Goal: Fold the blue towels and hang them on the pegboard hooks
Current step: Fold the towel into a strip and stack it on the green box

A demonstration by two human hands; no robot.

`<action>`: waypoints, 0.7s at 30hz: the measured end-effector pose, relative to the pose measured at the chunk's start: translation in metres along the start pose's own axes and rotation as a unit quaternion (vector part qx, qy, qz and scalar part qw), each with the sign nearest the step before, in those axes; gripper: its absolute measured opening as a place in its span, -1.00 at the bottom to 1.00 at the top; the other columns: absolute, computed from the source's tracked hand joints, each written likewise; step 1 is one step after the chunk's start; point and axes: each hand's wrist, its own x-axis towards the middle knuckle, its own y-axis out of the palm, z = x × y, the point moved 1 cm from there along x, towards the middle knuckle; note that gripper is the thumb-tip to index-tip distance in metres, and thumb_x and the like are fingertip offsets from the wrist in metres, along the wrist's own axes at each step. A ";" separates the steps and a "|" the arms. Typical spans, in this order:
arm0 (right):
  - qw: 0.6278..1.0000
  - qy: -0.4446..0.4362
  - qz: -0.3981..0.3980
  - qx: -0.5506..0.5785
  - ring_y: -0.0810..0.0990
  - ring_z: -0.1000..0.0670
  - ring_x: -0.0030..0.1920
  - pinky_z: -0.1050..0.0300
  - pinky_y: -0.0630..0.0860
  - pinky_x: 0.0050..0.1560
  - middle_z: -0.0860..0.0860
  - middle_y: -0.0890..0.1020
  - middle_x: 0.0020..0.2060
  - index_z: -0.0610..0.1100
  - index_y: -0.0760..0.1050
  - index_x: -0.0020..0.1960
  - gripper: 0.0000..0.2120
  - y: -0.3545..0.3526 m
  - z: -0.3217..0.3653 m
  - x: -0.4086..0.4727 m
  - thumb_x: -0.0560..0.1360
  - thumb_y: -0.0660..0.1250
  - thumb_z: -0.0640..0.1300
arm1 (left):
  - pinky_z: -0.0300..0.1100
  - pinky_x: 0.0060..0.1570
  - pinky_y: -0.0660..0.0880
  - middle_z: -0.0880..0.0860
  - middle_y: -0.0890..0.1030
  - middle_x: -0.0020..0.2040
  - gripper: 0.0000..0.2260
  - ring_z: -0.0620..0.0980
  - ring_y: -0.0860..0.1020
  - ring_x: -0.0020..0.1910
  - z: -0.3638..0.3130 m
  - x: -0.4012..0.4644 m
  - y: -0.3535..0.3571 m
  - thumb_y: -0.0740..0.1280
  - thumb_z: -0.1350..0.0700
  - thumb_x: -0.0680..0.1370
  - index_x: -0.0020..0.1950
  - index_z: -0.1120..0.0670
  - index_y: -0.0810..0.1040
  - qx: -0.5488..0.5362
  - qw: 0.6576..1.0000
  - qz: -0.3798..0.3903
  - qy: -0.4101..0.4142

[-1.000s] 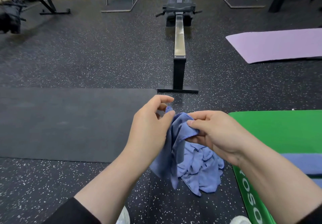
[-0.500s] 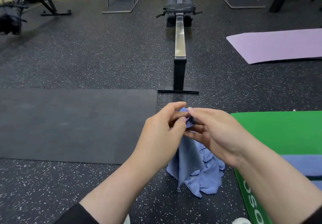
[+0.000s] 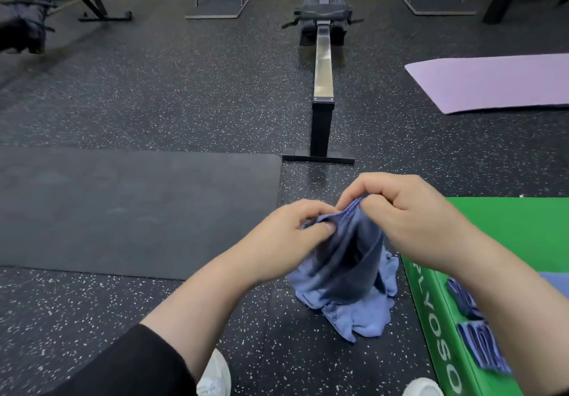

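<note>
stage: early, no fold made | left hand and right hand both pinch top edge of towel, which hangs crumpled to the floor at 6 o'clock of rower | folded towels on green box at 4 o'clock | pegboard unseen, hanging left

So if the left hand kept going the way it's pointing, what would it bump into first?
The left hand points up and to the right, and already pinches the towel. Past the towel it would probably meet the right hand, which pinches the same edge close by. Depth is hard to judge.
</note>
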 end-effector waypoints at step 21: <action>0.982 0.095 -0.091 -0.135 0.48 0.16 -0.41 0.33 0.34 -0.36 0.09 0.56 -0.43 0.01 0.62 -0.14 -0.81 -0.020 -0.040 -0.020 0.53 0.29 -0.21 | -0.04 -0.13 0.56 -0.02 0.60 -0.21 -0.81 0.16 0.55 -0.16 0.065 -0.050 -0.065 0.19 0.23 0.49 -0.13 -0.04 0.51 0.319 0.918 -0.134 -0.192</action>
